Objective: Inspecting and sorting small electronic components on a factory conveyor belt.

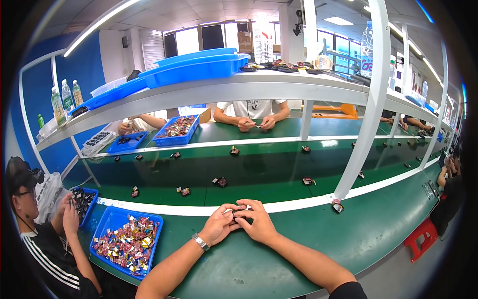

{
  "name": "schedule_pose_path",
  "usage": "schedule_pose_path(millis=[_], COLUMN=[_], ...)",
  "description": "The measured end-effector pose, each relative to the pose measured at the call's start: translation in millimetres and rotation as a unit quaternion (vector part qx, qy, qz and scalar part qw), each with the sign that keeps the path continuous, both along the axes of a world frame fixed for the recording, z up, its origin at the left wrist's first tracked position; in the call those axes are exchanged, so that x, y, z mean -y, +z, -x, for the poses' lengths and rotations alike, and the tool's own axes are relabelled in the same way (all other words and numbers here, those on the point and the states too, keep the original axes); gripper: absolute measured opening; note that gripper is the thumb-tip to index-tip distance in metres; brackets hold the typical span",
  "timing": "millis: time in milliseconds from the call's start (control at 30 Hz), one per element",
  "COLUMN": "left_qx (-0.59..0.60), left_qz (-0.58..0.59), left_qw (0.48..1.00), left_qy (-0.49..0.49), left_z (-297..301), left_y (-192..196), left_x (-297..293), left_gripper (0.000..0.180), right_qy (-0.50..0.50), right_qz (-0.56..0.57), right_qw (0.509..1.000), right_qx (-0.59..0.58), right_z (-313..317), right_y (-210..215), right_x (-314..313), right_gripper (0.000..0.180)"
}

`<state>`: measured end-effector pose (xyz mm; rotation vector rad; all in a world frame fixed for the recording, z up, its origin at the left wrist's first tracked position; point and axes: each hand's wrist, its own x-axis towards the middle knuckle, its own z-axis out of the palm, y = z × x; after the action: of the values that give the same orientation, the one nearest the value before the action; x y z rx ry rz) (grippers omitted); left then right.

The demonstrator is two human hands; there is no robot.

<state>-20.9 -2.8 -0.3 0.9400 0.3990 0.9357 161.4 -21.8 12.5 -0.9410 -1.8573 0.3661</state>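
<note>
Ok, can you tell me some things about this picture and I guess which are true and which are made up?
1. Both hands pinch one small dark part together. True: the left hand and the right hand meet on the small dark part at the edge of the green workbench.
2. The blue bin beside the left arm is full of water bottles. False: the blue bin holds a heap of small colourful pieces.
3. A wristwatch sits on the left wrist. True: a metal wristwatch is there.
4. The green conveyor belt carries big cardboard boxes. False: the green conveyor belt carries only small dark parts, spread apart.
</note>
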Motion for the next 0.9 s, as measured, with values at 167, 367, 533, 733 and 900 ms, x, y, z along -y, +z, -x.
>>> schedule_pose_path(millis=[167, 367, 533, 733, 900], left_qx=[0.015, 0.043, 0.05, 0.06, 0.051], left_qz=[-0.013, 0.002, 0.001, -0.006, -0.009], left_qw=[1.0, 0.999, 0.999, 0.998, 0.999], left_qy=[-0.007, -0.029, -0.006, -0.01, -0.01], left_z=[1, -1, -1, -6, -8], left_y=[1, -4, -8, -10, -8], left_x=[0, -3, -3, -5, -5], left_gripper=[0.021, 0.021, 0.021, 0.021, 0.022], right_qy=[0.005, 0.003, 0.013, -0.016, -0.008], right_qz=[-0.038, -0.041, -0.077, -0.103, -0.089], right_qw=[0.999, 0.999, 0.997, 0.995, 0.996], right_qx=[0.006, -0.007, -0.006, -0.006, -0.02], right_z=[-1, -2, 0, -7, -7], right_y=[5, 4, 9, 6, 5], right_x=[3, 4, 7, 5, 3], right_gripper=[0.018, 0.019, 0.021, 0.021, 0.02])
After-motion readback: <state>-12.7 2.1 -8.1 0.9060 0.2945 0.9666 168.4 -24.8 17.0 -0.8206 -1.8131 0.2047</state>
